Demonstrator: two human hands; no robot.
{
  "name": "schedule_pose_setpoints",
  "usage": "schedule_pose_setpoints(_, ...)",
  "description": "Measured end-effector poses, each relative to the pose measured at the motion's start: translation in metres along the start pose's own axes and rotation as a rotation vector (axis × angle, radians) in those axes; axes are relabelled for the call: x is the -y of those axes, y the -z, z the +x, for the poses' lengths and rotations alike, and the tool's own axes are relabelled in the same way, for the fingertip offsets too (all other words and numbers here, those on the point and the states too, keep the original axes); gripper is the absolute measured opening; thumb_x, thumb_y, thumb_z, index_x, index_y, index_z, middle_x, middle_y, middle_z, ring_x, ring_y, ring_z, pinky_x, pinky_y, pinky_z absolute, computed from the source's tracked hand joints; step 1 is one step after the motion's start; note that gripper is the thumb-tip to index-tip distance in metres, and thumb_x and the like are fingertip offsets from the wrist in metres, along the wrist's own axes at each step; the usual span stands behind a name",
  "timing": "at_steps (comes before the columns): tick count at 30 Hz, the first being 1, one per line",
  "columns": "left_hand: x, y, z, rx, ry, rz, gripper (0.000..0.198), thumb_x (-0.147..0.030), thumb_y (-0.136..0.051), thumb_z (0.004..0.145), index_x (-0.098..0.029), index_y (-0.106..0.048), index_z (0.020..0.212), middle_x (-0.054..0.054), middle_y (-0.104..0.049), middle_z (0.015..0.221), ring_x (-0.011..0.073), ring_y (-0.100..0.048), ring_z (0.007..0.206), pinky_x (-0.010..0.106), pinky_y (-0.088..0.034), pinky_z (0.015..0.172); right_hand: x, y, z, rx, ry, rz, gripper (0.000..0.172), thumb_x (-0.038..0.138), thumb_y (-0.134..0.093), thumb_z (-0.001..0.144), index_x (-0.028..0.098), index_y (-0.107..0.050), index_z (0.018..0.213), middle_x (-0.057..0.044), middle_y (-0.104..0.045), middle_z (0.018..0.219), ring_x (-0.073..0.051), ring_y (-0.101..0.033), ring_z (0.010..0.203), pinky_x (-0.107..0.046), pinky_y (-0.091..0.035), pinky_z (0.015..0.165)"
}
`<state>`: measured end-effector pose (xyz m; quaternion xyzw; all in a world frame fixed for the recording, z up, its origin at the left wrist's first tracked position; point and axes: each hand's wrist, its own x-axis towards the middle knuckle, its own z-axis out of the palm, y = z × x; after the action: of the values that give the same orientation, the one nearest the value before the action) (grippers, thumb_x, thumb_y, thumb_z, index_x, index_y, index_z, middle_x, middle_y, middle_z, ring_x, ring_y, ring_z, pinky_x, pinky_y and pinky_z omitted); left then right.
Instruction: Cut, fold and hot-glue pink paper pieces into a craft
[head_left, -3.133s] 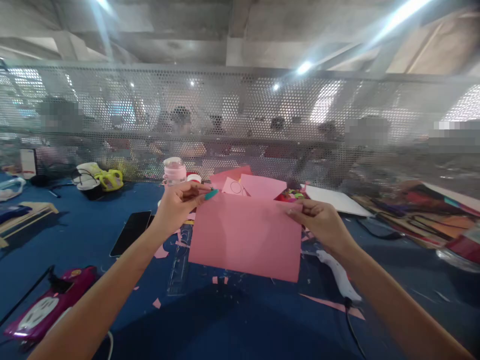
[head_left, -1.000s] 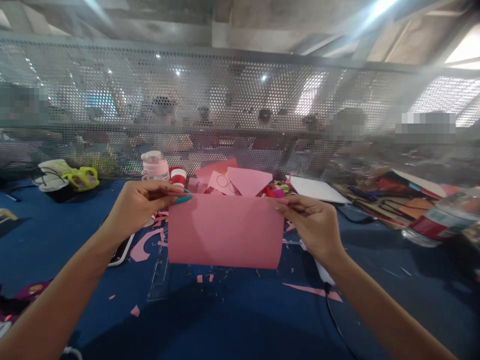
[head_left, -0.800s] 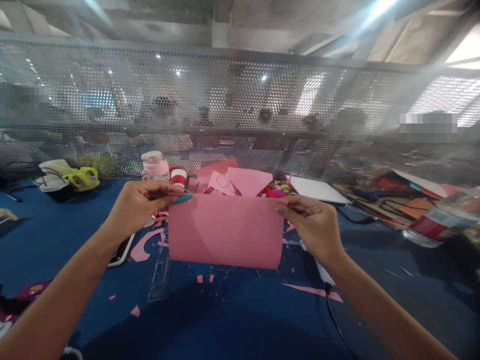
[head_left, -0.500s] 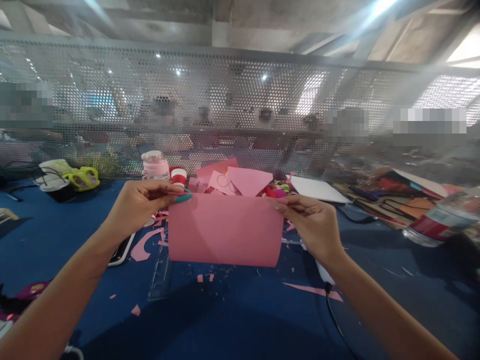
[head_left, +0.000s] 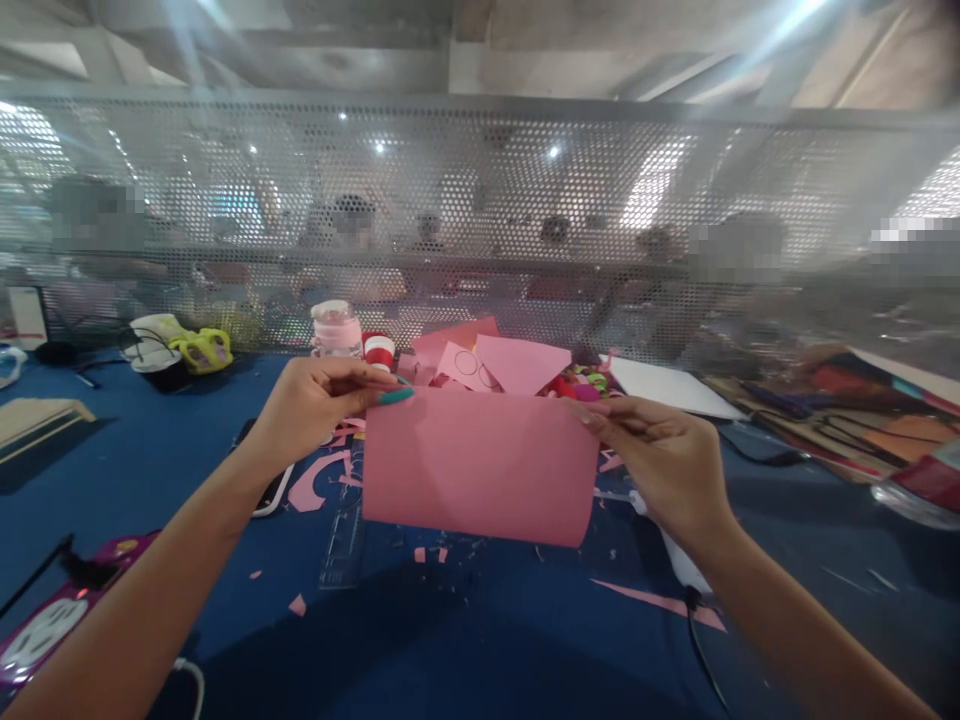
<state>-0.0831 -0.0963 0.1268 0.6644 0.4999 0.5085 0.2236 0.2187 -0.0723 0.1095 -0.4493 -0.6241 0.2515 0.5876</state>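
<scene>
Fingers of left hand pinch top left corner of pink paper sheet; right hand pinches top right corner. Sheet hangs below fingertips, above blue table. Both forearms stretched forward, wrists raised.

The paper sheet hangs above the bench. Left of the sheet lie a ruler and a phone. Behind it stand a jar and a mesh screen, and right of it lies a glue gun.
</scene>
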Motion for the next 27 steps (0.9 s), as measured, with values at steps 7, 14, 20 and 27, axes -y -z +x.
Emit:
schedule_pose_setpoints(7,0.0036,0.0002,0.0008,0.032,-0.016,-0.079,0.017,-0.031,-0.069,0.071,-0.023,-0.072,0.085,0.003,-0.073,0.087,0.0191,-0.069,0.083,0.027,-0.058,0.07,-0.0028,0.0009,0.0016,0.007,-0.004,-0.013,0.014,0.032,-0.074,0.064,0.021,-0.074,0.072,-0.004,-0.073,0.068,-0.017,-0.065,0.056,-0.023,-0.051,0.039)
schedule_pose_setpoints(14,0.0016,-0.0002,0.0006,0.025,-0.018,-0.088,0.013,-0.03,-0.069,0.071,-0.023,-0.073,0.081,0.002,-0.073,0.085,0.0195,-0.069,0.083,0.029,-0.058,0.072,-0.0038,0.0018,0.0013,0.001,-0.009,-0.039,0.013,0.031,-0.075,0.063,0.021,-0.074,0.071,-0.004,-0.073,0.068,-0.018,-0.066,0.059,-0.024,-0.052,0.04)
schedule_pose_setpoints(20,-0.0003,0.0001,0.0004,0.029,-0.012,-0.062,0.012,-0.027,-0.069,0.071,-0.023,-0.073,0.081,0.001,-0.073,0.084,0.0182,-0.068,0.082,0.026,-0.058,0.072,-0.0028,0.0017,0.001,0.0,-0.015,-0.05,0.015,0.032,-0.074,0.063,0.019,-0.074,0.071,-0.004,-0.073,0.066,-0.017,-0.064,0.056,-0.025,-0.051,0.042)
schedule_pose_setpoints(27,0.0023,0.0009,0.0012,0.037,-0.056,-0.057,0.012,-0.026,-0.069,0.072,-0.022,-0.073,0.082,0.0,-0.073,0.081,0.0164,-0.069,0.078,0.024,-0.058,0.068,-0.0042,0.0018,0.0028,0.01,-0.011,-0.06,0.02,0.036,-0.074,0.063,0.019,-0.073,0.072,-0.002,-0.072,0.066,-0.015,-0.063,0.055,-0.024,-0.051,0.042)
